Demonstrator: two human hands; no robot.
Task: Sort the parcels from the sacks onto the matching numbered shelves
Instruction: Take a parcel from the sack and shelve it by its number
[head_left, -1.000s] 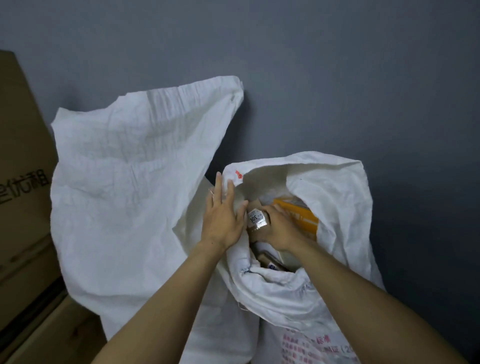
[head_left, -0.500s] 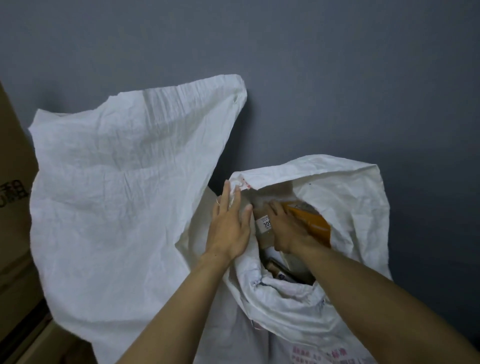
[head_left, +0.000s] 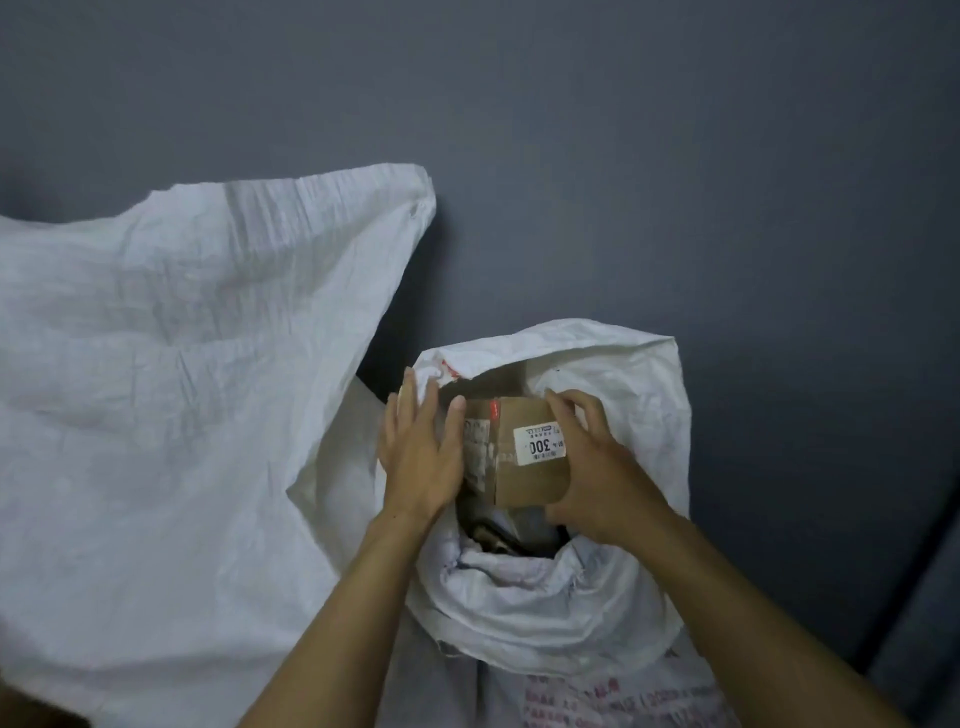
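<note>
**Spotter:** Where's the parcel?

**Me:** At the mouth of the open sack (head_left: 623, 597). My right hand (head_left: 597, 467) is clamped round one edge of the cardboard parcel (head_left: 524, 467). My left hand (head_left: 421, 457) lies flat against the other side, fingers straight.

**Spotter:** Risk?

**Me:** Only one hand is gripping. The parcel could tilt, snag the sack's rim and fall inside.

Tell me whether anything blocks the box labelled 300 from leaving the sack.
Nothing visible does. The cardboard box sits at the open mouth of the sack with nothing over it; the right hand grips its right side, the left hand lies flat at its left. No shelves in view.
</note>
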